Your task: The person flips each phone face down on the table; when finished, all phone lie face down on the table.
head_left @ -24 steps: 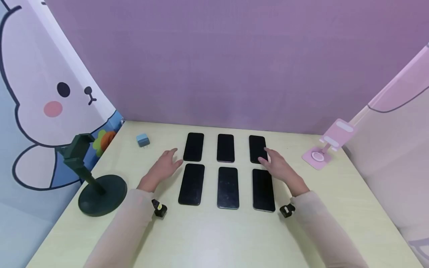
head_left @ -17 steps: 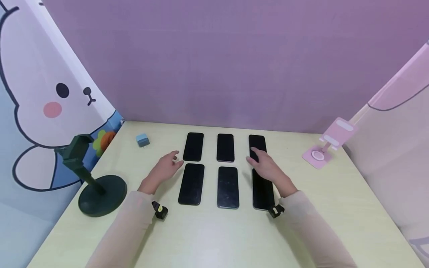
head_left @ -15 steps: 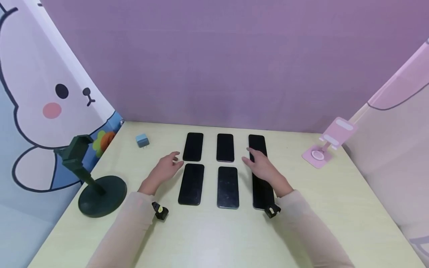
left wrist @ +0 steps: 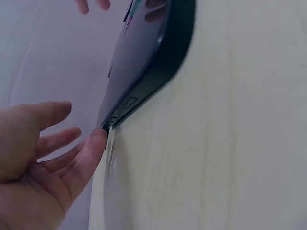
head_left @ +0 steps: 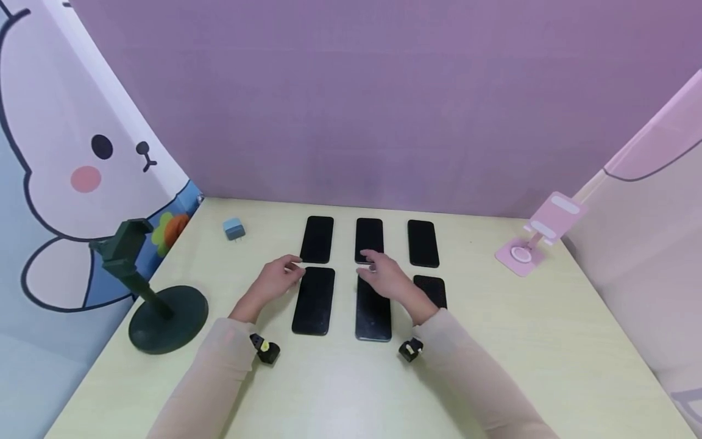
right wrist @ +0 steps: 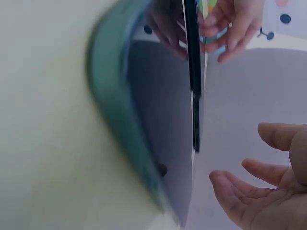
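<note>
Black phones lie on the table in two rows of three. My left hand (head_left: 274, 280) is at the upper left corner of the front left phone (head_left: 314, 305), fingers loosely bent; in the left wrist view a fingertip of that hand (left wrist: 48, 153) meets the phone's edge (left wrist: 158, 72). Above the front middle phone (head_left: 374, 320) hovers my right hand (head_left: 389, 280), fingers spread, its fingertips overlapping the back middle phone (head_left: 369, 235). The right wrist view has that hand (right wrist: 268, 177) apart from a green-edged phone (right wrist: 110, 86). My right forearm partly hides the front right phone (head_left: 431, 286).
The back left phone (head_left: 317, 239) and back right phone (head_left: 423, 244) lie uncovered. A dark green stand (head_left: 168, 320) is at the left, a blue plug adapter (head_left: 234, 229) at the back left. At the right stands a pink phone stand (head_left: 520, 256). A purple backdrop (head_left: 351, 110) rises behind the table.
My right hand has moved left, from the right column of phones to the middle one. My left hand has shifted slightly toward the front left phone. The phones have not moved.
</note>
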`<state>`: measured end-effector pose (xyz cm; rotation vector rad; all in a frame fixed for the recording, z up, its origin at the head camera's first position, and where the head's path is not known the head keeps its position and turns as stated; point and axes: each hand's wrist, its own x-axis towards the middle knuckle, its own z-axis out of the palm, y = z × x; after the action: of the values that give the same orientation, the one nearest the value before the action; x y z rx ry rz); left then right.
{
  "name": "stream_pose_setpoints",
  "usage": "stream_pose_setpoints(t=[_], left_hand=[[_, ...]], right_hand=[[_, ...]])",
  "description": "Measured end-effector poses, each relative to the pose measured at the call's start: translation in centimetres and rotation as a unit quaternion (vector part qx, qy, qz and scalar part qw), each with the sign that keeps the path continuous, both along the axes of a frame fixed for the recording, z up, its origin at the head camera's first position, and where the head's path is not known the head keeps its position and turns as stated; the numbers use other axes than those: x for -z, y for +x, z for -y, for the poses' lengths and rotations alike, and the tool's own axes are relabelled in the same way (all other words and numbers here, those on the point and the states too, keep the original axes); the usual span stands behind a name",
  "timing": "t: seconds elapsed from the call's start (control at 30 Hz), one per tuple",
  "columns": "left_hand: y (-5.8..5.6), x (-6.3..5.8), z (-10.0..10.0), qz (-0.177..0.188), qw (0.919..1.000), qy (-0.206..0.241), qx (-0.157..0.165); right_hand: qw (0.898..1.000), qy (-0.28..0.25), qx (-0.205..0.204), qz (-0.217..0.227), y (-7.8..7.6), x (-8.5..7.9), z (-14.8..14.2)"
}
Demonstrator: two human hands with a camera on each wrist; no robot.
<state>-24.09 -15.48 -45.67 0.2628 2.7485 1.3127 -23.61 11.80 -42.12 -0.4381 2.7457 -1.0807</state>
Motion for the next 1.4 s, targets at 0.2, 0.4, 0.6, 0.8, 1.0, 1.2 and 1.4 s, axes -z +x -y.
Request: stream_pose_setpoints(t=[0.2, 0.4, 0.6, 0.8, 1.0, 1.2, 1.4], left_hand=[[0.1, 0.2, -0.2, 0.009, 0.9996, 0.027, 0.002], [0.2, 0.3, -0.6, 0.014, 0.9994, 0.031, 0.000], [0.2, 0.3, -0.6, 0.015, 0.9997, 0.021, -0.001], [0.4, 0.5, -0.7, 0.039, 0.9987, 0.033, 0.000], [0.4, 0.5, -0.6, 0.027, 0.9996, 0.008, -0.003], [0.1, 0.6, -0.6, 0.021, 0.9997, 0.004, -0.012], [0.2, 0.6, -0.6, 0.028, 0.9994, 0.005, -0.017]], right_hand=[[1.000, -0.014, -0.024, 0.012, 0.3, 0.2, 2.4], [0.999, 0.001, -0.019, 0.034, 0.5, 0.7, 4.1], [0.996, -0.038, 0.009, 0.081, 0.1, 1.3, 4.9], [0.981, -0.129, 0.043, 0.137, -0.1, 2.2, 5.7], [0.962, -0.198, 0.095, 0.164, -0.1, 2.5, 6.7], [0.958, -0.202, 0.130, 0.160, -0.2, 2.3, 7.1], [0.955, -0.205, 0.141, 0.162, -0.1, 2.2, 7.2]])
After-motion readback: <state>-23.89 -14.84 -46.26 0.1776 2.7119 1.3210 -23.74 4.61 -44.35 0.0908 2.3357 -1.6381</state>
